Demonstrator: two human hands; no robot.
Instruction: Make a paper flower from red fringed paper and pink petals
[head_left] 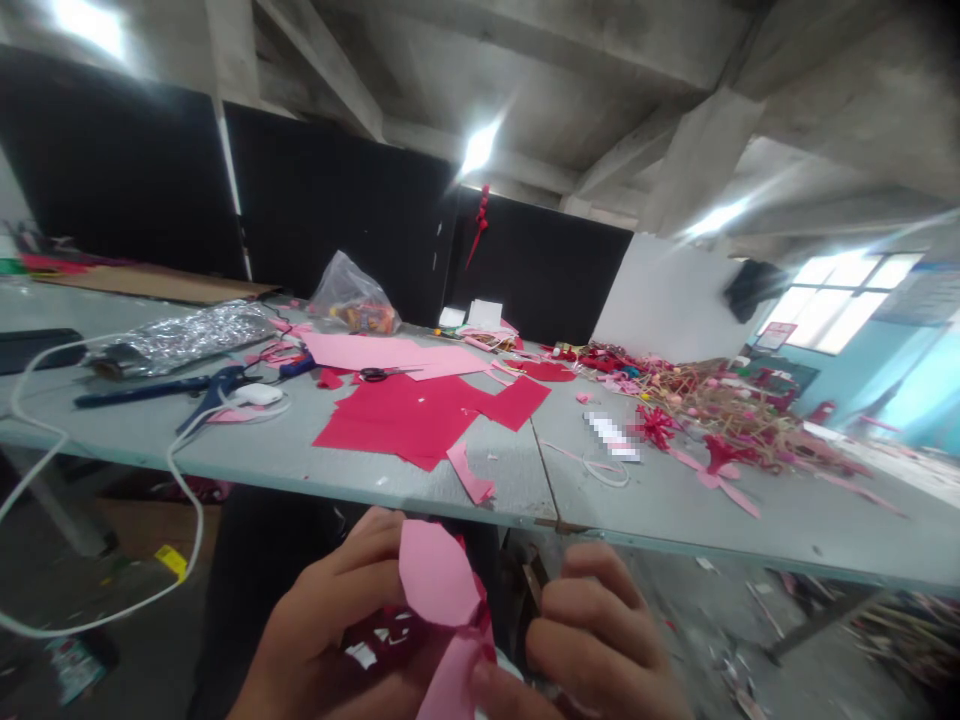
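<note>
Low in the head view, my left hand is closed around a pink paper flower, held over my lap just in front of the table edge. Two rounded pink petals show, one pointing up and one pointing down, with darker red paper behind where they meet. My right hand has its fingers curled, and one fingertip presses on the lower petal near the flower's middle. What lies inside its curled fingers is hidden.
Red paper sheets, pink sheets and black scissors lie on the table. To the left are a blue-handled glue gun, a white cable and a silvery foil roll. Finished-looking paper flowers pile up right.
</note>
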